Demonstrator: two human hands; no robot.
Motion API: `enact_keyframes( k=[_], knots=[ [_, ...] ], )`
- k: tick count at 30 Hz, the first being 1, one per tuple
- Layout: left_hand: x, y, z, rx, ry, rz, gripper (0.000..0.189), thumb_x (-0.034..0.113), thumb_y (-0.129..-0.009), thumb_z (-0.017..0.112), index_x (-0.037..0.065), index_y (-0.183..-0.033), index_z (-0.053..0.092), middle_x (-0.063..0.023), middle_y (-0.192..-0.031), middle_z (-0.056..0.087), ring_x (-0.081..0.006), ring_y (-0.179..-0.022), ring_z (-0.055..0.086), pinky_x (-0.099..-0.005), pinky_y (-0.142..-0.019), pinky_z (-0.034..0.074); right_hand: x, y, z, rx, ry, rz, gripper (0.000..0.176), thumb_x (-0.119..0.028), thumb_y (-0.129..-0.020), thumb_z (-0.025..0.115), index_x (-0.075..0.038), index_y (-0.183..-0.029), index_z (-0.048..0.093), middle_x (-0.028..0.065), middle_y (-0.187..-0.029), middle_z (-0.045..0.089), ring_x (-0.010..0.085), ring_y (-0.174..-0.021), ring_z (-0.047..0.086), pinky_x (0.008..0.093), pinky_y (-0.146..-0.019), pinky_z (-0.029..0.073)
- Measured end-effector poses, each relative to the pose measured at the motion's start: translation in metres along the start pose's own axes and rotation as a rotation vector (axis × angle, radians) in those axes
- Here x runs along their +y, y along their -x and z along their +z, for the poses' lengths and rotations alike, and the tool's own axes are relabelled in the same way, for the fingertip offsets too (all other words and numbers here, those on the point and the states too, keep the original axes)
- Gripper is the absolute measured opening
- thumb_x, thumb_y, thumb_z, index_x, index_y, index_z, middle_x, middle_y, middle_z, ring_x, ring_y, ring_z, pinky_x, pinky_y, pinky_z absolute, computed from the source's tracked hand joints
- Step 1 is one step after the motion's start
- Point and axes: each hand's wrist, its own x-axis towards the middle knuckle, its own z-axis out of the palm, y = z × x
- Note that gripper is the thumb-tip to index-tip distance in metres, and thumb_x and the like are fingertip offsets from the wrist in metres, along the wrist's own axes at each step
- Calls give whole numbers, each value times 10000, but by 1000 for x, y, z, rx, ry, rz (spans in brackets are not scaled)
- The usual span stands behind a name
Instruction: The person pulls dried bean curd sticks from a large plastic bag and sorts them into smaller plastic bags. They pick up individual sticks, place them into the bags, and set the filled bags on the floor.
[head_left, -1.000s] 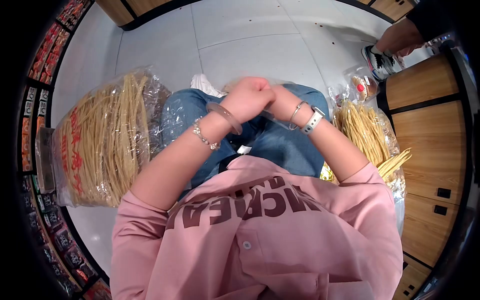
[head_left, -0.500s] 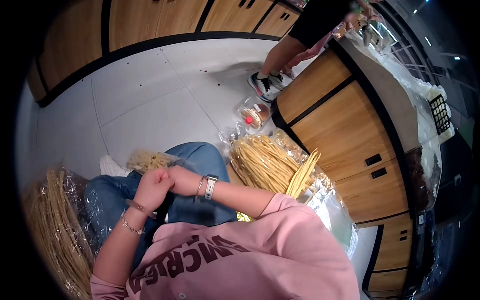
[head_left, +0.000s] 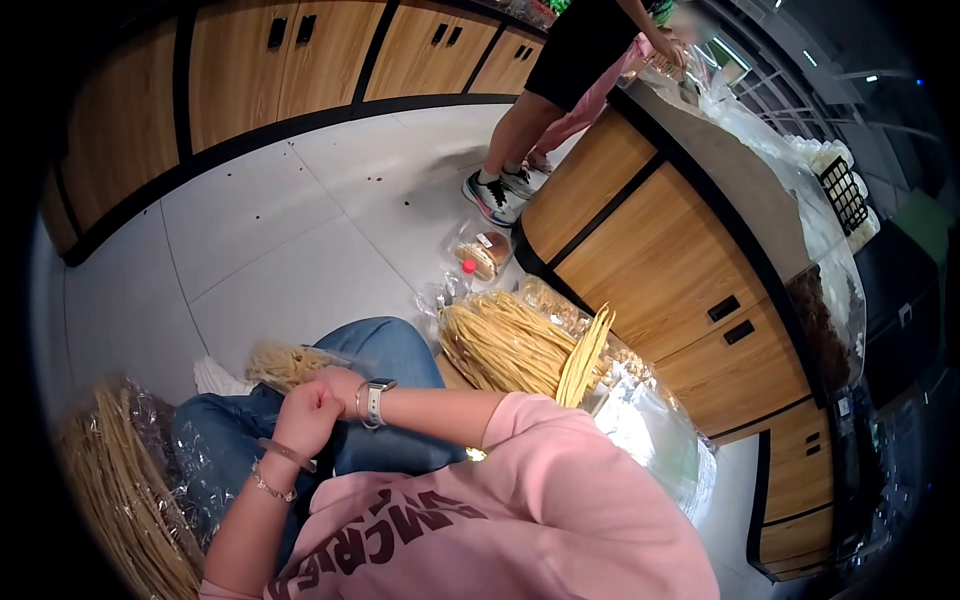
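My left hand (head_left: 308,416), with bracelets at its wrist, is closed, its fingers bent inward. Against it, my right hand (head_left: 342,390), wearing a watch, is closed too. What the fingers pinch is hidden. Just beyond them, a clear plastic bag of pale dried strips (head_left: 284,362) lies by my crossed legs (head_left: 385,365). To my right is a large clear bag of long yellow dried sticks, like bean curd sticks (head_left: 500,340), with a loose bundle of yellow sticks (head_left: 585,358) on top. Another bag of long tan sticks (head_left: 125,480) stands at my left.
A clear packet of bread (head_left: 482,255) with a red-capped item (head_left: 469,266) lies on the tiled floor (head_left: 270,260). Wooden cabinets (head_left: 640,245) run along the right and the back. Another person (head_left: 515,140) stands at the counter. A shiny silver bag (head_left: 645,420) lies at my right.
The view has shifted, so the scene sits lower and further left. My two hands stay together in front of the bag of pale strips. The other person's arm shows more at the counter.
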Motion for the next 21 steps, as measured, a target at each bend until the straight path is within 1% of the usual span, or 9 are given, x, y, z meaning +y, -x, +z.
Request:
enact_keyframes(
  k=[1,4,5,8,11,14,17,20,21],
  knots=[
    [1,2,1,-8,6,4,226,38,-729,531,62,-545,403,56,-505,388,-36,-479,335,-216,-417,280,4,-2,4,15,17,15,194,-189,-605,583,-48,-736,560,153,-699,596,350,-693,566,401,-596,436],
    [3,5,3,-17,-61,27,221,53,-731,539,56,-548,413,52,-505,392,-38,-482,343,-221,-417,282,18,-10,13,-70,16,9,218,-220,-608,584,-44,-733,559,162,-697,594,357,-697,565,404,-610,436],
    [0,5,3,-16,-61,20,213,55,-730,540,51,-552,422,46,-503,401,-39,-485,349,-227,-419,292,33,-15,24,-88,-32,-78,208,-210,-607,587,-42,-729,574,171,-704,595,349,-691,569,395,-610,437],
    [-4,5,2,3,-87,33,211,62,-729,544,46,-553,429,35,-498,417,-46,-483,361,-235,-422,306,29,-14,22,-42,-200,-89,260,-187,-501,641,-52,-721,611,153,-686,607,286,-638,596,364,-553,439],
    [0,8,3,28,-132,43,200,75,-721,554,34,-557,448,5,-486,439,-63,-474,389,-249,-429,326,26,-14,21,-61,-253,96,248,-187,-524,634,-41,-724,616,157,-687,607,287,-646,598,362,-569,441],
    [10,12,3,28,-146,23,187,92,-710,569,23,-567,471,-29,-479,458,-89,-461,416,-263,-434,341,16,-17,14,-70,-84,215,207,-189,-648,597,-25,-773,607,158,-725,609,304,-650,578,335,-605,450],
    [6,13,6,31,-127,26,178,105,-704,567,11,-578,484,-61,-476,466,-117,-452,439,-280,-441,355,-8,-20,3,-83,114,314,232,-216,-655,623,-17,-773,618,161,-720,610,309,-659,588,337,-609,463],
    [7,16,8,32,-191,15,179,115,-704,557,5,-583,485,-83,-480,467,-137,-444,449,-293,-440,359,1,-19,23,129,115,255,280,-267,-659,643,-4,-754,625,173,-714,608,317,-673,598,361,-611,470],
    [6,16,8,35,-199,-7,165,133,-687,559,21,-579,503,-162,-533,511,-283,-485,524,-358,-476,408,0,-20,26,146,134,258,295,-282,-660,648,-1,-748,627,177,-715,608,319,-680,601,370,-613,472]
  ],
)
